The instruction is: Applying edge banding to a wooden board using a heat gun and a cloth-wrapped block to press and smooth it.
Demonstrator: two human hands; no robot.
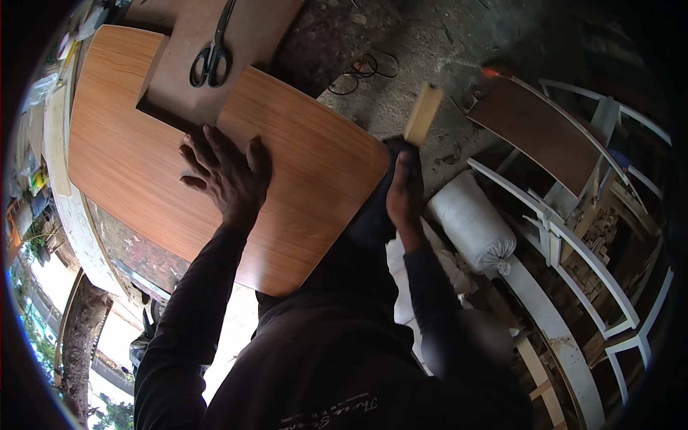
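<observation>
A wood-grain panel (308,172) with rounded outer corners and a rectangular notch lies in front of me. My left hand (228,172) rests flat on it just below the notch, fingers spread, holding nothing. Beyond the panel's right edge, my right hand (405,190) is closed, thumb up. A pale wooden block (423,115), blurred by motion, sticks out above this hand and appears gripped in it; dark shadow hides most of the fingers. Black-handled scissors (210,66) lie beyond the notch on a brown board (251,32).
A dark cord (364,72) lies on the rough floor (430,43). At right are a stuffed white sack (473,222), white wooden frames (559,229) and a dark brown panel (534,129). Clutter lines the far left beside a pale curved edge (61,165).
</observation>
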